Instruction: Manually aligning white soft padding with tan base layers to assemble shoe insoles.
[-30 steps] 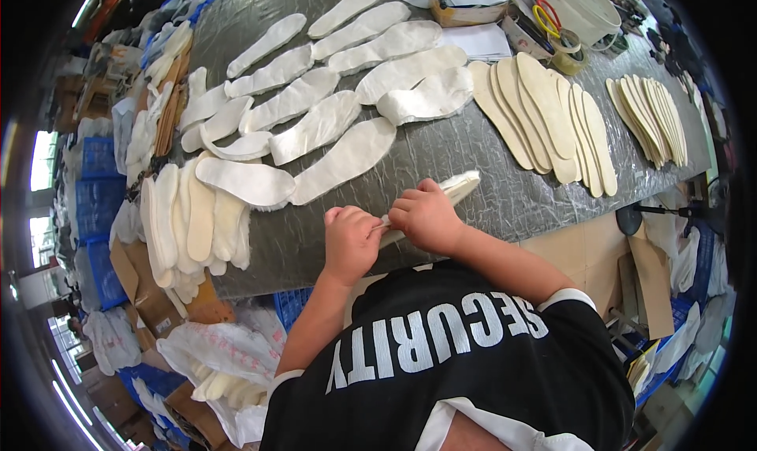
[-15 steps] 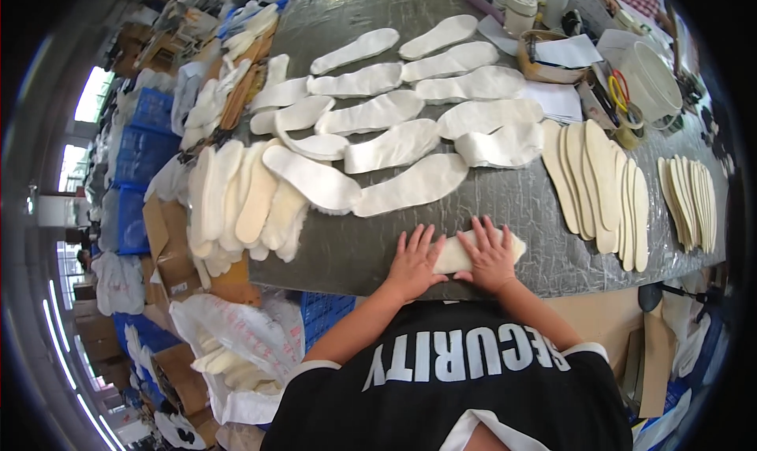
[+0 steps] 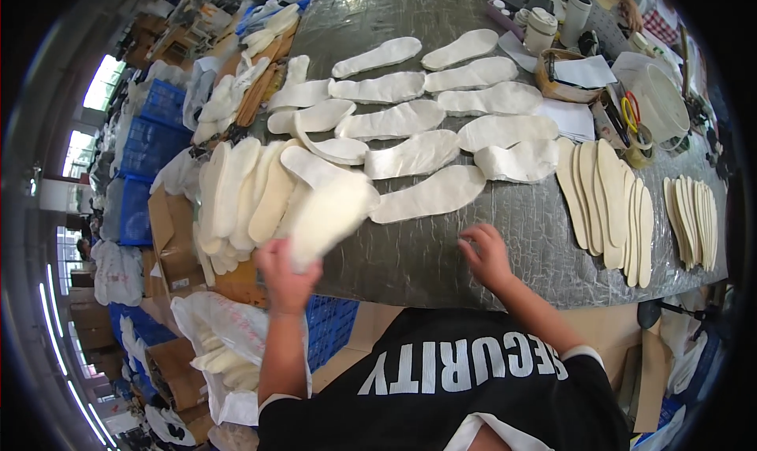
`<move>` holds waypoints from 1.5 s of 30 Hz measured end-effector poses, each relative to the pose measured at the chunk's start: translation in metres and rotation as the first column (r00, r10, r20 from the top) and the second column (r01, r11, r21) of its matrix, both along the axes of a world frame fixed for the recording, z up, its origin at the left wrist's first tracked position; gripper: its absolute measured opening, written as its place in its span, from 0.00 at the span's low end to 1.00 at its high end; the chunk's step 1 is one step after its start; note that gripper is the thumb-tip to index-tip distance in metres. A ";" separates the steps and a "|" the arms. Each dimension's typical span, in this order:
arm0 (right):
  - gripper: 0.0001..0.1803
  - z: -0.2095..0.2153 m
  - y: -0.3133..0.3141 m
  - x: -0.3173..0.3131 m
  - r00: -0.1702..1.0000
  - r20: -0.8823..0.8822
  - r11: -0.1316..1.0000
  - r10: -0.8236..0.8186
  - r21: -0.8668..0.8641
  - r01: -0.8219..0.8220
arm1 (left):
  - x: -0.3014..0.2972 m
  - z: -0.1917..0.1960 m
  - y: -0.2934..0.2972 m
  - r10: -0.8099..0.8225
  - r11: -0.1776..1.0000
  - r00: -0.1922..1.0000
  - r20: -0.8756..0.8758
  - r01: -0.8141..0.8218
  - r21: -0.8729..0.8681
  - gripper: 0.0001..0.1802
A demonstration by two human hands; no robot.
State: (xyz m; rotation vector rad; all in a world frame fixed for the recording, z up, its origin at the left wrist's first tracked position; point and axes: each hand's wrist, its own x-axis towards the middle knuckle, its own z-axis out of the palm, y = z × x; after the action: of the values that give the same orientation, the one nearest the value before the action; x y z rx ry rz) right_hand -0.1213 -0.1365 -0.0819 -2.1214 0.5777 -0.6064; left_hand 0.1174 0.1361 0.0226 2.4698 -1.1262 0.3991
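My left hand [image 3: 289, 276] pinches the near end of a fluffy cream insole [image 3: 331, 218], raised over the table's left side and slightly blurred. Beneath and behind it lies a pile of cream insoles [image 3: 229, 187], partly covered by the held one. My right hand [image 3: 484, 258] hovers at the front of the dark table [image 3: 410, 266], fingers loosely bent and apart, holding nothing. Beyond both hands, several white insoles [image 3: 430, 192] are spread in overlapping rows, some curled up at the ends.
Fanned stacks of beige insoles [image 3: 607, 191] and thinner ones [image 3: 690, 222] lie on the right. Farther back stand a basket [image 3: 561, 76], a white bucket [image 3: 661, 104] and jars [image 3: 540, 31]. Below the left edge are a plastic bag of insoles [image 3: 225, 325] and a blue crate [image 3: 330, 325]. Another person's hand [image 3: 631, 13] shows far right.
Both hands were pressing a pale insole at the table's front; that spot no longer holds it. My left hand has swung left with an insole, and my right hand has lifted. The view has shifted slightly.
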 end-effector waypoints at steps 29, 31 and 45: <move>0.29 0.094 0.007 0.151 0.682 0.729 -0.251 0.055 0.671 -0.698 | 0.105 -0.067 -0.016 0.182 0.899 0.981 0.061 -0.191 0.393 0.29; 0.32 0.072 -0.003 0.098 0.726 0.686 -0.245 -0.047 0.697 -0.674 | 0.108 -0.071 -0.016 0.174 0.897 0.984 0.047 -0.178 0.405 0.28; 0.13 -0.018 -0.056 -0.173 0.806 -0.446 0.792 -0.389 0.285 0.539 | -0.009 -0.073 -0.151 -0.504 0.863 0.864 0.001 0.504 0.011 0.11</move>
State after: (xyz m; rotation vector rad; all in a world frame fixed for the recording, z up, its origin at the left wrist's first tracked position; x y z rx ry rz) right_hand -0.2940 -0.1927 -0.0995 -1.6943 1.3596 -0.3088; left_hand 0.1088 -0.0154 -0.0507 2.0641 -1.7125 0.2369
